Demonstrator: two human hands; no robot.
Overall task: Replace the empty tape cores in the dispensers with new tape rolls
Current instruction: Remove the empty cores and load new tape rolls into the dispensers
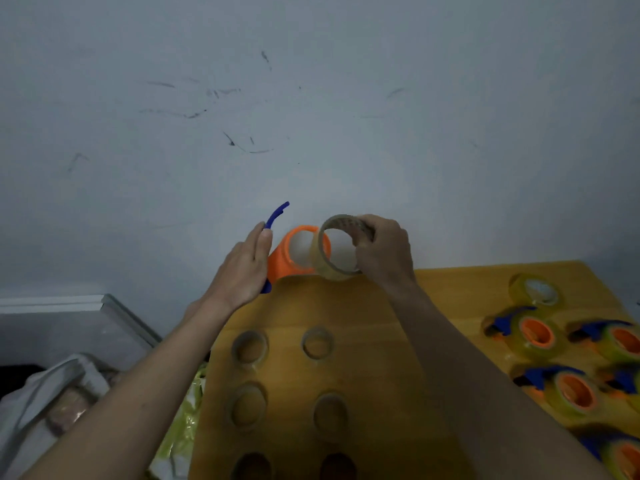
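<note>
At far left lies crumpled white cloth (52, 393). The left hand (242, 268) clasps a blue plastic dispenser (275, 216) whose smooth orange hub (291, 261) faces right, above the wooden table's (381, 306) far edge. The right hand (384, 251) pinches a glossy clear tape roll (332, 265) against that hub; any core print is unreadable. Bare cardboard cores (249, 348) stand below. Loaded dispensers (533, 334) lie right.
</note>
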